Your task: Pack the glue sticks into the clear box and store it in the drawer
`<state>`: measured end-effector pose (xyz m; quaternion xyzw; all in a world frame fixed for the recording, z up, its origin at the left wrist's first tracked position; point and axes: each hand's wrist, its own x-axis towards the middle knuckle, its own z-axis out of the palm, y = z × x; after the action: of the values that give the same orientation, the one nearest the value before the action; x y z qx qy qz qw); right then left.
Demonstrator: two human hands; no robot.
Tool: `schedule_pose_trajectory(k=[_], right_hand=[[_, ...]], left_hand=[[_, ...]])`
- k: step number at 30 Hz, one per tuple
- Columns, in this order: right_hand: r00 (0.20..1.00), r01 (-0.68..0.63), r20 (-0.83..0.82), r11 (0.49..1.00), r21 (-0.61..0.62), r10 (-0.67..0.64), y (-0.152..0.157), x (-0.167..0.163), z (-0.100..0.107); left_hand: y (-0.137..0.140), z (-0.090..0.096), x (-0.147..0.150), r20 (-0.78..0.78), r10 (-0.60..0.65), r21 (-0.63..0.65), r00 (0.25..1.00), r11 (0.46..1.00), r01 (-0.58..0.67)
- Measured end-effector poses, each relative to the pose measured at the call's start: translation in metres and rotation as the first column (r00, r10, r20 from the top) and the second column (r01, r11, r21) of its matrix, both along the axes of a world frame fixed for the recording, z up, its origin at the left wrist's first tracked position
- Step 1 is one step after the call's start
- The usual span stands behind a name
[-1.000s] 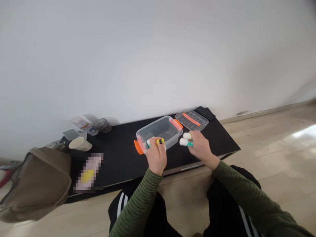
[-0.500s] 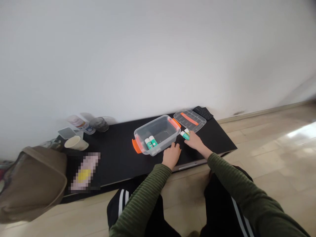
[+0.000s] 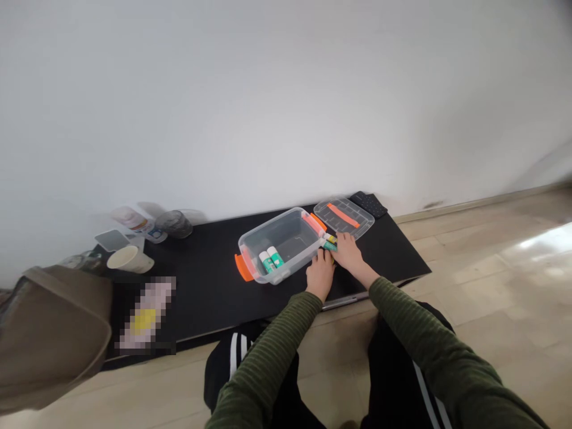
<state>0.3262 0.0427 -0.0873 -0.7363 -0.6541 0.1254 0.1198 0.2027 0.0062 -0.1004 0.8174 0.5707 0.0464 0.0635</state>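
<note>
A clear plastic box (image 3: 292,262) with orange latches stands without its lid on the black table. Inside, at its left end, lie two green glue sticks (image 3: 271,259) with white caps. Just off the box's right end, my right hand (image 3: 347,251) is closed around a green glue stick (image 3: 329,245) and a yellow-banded stick (image 3: 331,238), their white ends pointing left. My left hand (image 3: 320,274) has curled fingers right below these sticks, close against my right hand; what its fingertips grip is hidden.
The clear lid (image 3: 346,217) with an orange handle lies behind my right hand, by a black dotted object (image 3: 370,204). Leftward are a paper cup (image 3: 129,260), a grey jar (image 3: 174,223), a spray can (image 3: 138,223), a blurred pink item (image 3: 149,310) and a brown bag (image 3: 53,339).
My left hand has moved right and up from the table by the box to the sticks. My right hand has shifted slightly left, bringing the sticks closer to the box's right end.
</note>
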Motion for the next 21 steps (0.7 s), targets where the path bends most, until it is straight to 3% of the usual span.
schedule_pose_trajectory(k=[8, 13, 19, 21], right_hand=[[0.999, 0.021, 0.027, 0.996, -0.087, -0.019, -0.008, 0.013, 0.015], [1.0, 0.007, 0.026, 0.991, -0.133, -0.003, -0.014, 0.02, 0.016], [1.0, 0.007, -0.021, 0.988, -0.153, -0.011, -0.017, 0.029, 0.02], [0.999, 0.036, -0.029, 0.996, -0.085, -0.039, -0.02, 0.03, 0.031]], left_hand=[[0.008, -0.002, 0.004, 0.062, 0.001, 0.005, 0.998, 1.0, -0.001], [0.007, -0.004, 0.002, 0.21, -0.037, 0.014, 0.977, 0.999, 0.035], [-0.012, 0.004, -0.006, 0.348, -0.125, 0.058, 0.929, 0.992, 0.112], [-0.023, 0.009, -0.012, 0.332, -0.141, 0.037, 0.933, 0.99, 0.136]])
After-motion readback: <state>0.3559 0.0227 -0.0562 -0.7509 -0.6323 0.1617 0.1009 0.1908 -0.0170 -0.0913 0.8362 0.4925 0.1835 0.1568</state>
